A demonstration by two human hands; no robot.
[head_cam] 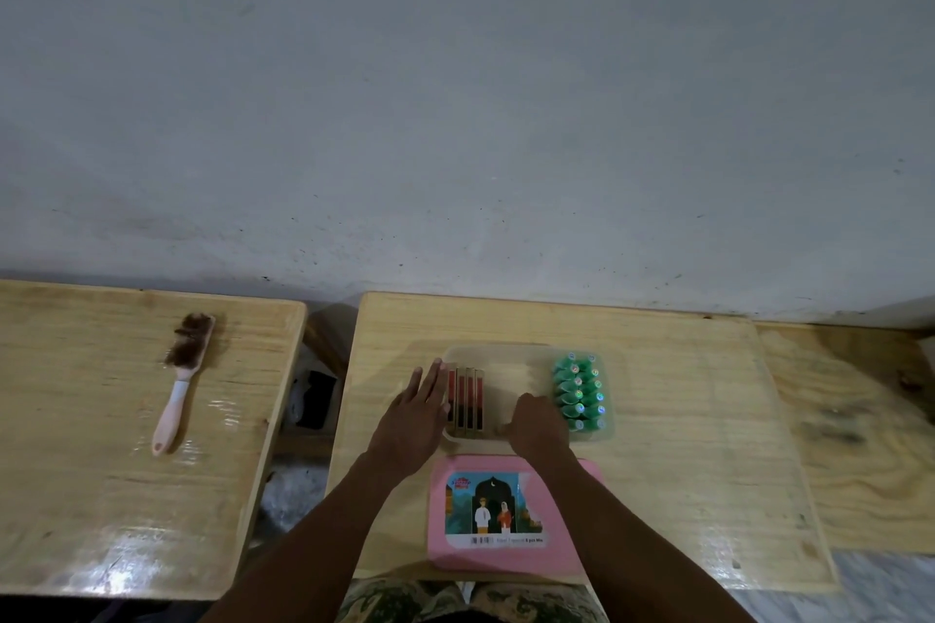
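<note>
Head view: the left grip (417,412) lies flat, fingers straight, on the left rim of the tray (506,349) beside the sticks (468,395). The right grip (539,422) curls inside near the front rim; whether it holds anything is unclear. Bottles (579,392) fill the right end, and bare desk (683,420) spreads beyond.

Wooden table (683,420): clear tray (516,372), pink lid (506,559).

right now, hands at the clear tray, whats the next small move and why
Probably ease the right hand leftward to the red-and-gold sticks, filling the bare middle of the clear tray. The left hand lies flat at the tray's left side; green bottles fill the right end, and the pink lid lies in front. Whether the right hand holds anything is hidden.
</note>
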